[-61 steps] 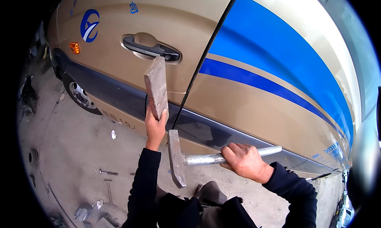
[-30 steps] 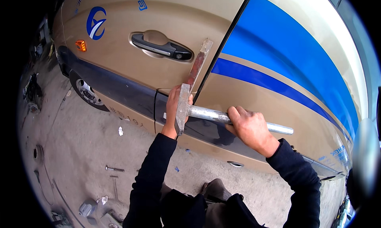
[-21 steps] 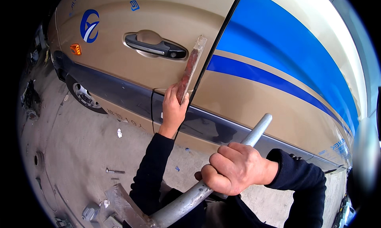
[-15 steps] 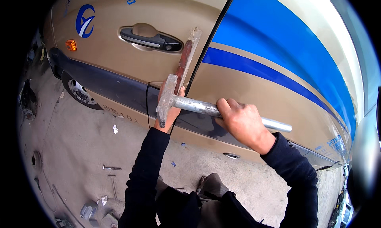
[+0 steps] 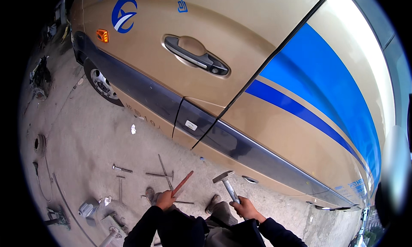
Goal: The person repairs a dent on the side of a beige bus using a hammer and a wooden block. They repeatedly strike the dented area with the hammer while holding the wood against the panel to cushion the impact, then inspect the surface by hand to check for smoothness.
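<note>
My left hand [image 5: 165,200], low and left of centre, is closed round one end of a flat, reddish-brown bar [image 5: 183,183]. The bar slants up and to the right, well apart from the vehicle; its material is hard to tell. My right hand [image 5: 245,208] grips the metal handle of a hammer [image 5: 231,192]. Its blocky grey head points up and left, over the concrete and apart from the bar. In front of me stands a tan van [image 5: 141,66] with blue stripes. Its door shows a dark handle [image 5: 189,56] and a black vertical seam on the right.
On the concrete floor [image 5: 103,137] at lower left lie a small hammer [image 5: 122,168], a four-armed cross-shaped wrench [image 5: 165,174] near my feet, and another T-shaped tool [image 5: 120,189]. A grey metal stand [image 5: 112,223] is beside them. The front wheel [image 5: 102,83] is at left.
Both hands have come down and back from the door seam, bringing the bar and the hammer away from the panel. The view has shifted, with more floor and the whole door handle showing.
</note>
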Demonstrator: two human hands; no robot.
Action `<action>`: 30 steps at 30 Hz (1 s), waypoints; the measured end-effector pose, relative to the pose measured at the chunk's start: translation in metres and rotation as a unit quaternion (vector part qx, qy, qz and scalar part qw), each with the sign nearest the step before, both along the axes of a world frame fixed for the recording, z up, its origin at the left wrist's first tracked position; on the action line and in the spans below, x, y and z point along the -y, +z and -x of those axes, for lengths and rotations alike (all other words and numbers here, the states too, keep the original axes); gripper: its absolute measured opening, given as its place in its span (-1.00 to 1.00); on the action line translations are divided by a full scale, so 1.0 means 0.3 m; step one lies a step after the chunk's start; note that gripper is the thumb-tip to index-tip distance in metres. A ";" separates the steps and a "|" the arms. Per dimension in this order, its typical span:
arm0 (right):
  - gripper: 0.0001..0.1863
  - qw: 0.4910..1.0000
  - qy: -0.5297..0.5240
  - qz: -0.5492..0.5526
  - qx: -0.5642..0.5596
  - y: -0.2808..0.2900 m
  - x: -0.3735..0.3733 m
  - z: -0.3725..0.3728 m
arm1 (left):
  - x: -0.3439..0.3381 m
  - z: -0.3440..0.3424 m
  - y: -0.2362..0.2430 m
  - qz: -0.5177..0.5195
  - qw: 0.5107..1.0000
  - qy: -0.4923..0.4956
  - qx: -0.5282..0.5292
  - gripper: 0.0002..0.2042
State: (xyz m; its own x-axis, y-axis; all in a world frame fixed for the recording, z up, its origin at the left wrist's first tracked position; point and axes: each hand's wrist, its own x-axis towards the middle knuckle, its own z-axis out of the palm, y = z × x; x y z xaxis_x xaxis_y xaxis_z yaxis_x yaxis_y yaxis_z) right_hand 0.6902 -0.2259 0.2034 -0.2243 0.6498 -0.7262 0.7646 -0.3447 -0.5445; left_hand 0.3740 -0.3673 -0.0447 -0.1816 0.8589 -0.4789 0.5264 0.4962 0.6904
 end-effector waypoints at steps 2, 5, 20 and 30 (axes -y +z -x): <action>-0.67 0.989 -0.065 0.129 -0.021 -0.081 0.018 -0.009 | 0.005 0.041 -0.083 0.046 0.999 -0.008 0.011 -0.66; -0.71 0.953 -0.169 0.248 -0.051 -0.210 0.060 -0.029 | -0.083 0.097 -0.194 0.048 0.997 -0.033 0.053 -0.63; -0.54 0.830 -0.450 0.237 -0.231 -0.534 0.471 0.239 | -0.063 -0.211 0.089 0.063 0.900 -0.079 0.425 -0.52; -0.60 0.750 -0.525 0.284 -0.284 -0.865 0.681 0.062 | -0.981 0.134 0.992 -0.632 0.740 -0.164 -0.161 -0.18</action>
State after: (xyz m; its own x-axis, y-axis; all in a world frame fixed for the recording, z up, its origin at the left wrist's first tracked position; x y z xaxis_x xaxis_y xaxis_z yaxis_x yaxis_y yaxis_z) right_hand 0.6714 -0.4303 -0.0560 -0.1843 0.3064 -0.9339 -0.3911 -0.8946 -0.2163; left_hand 0.3339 -0.0729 0.2530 0.2053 0.6076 0.7672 0.7133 -0.6296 0.3078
